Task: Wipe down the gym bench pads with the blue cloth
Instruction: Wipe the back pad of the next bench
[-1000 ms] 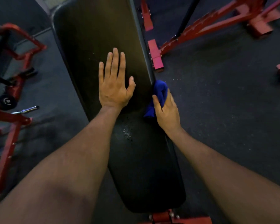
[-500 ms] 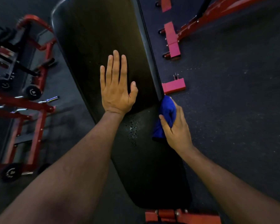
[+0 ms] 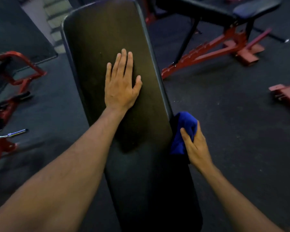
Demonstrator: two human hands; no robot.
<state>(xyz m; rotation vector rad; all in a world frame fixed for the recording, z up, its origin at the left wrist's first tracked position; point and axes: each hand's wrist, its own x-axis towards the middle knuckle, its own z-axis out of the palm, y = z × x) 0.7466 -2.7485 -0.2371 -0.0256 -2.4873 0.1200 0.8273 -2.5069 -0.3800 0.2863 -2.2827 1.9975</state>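
Observation:
A long black bench pad runs from the top centre down to the bottom of the head view. My left hand lies flat on the upper pad, fingers straight and together. My right hand grips a bunched blue cloth and holds it against the pad's right side edge, near where the back pad meets the lower seat pad. Part of the cloth is hidden behind my fingers.
A second black bench on a red frame stands at the upper right. Red machine frames and a chrome bar sit on the left. A red foot plate lies at the right edge. Dark rubber floor surrounds the bench.
My right hand has slid the blue cloth down along the pad's right edge, toward me. The left hand stays flat on the pad. The camera view has tilted up, showing the other bench.

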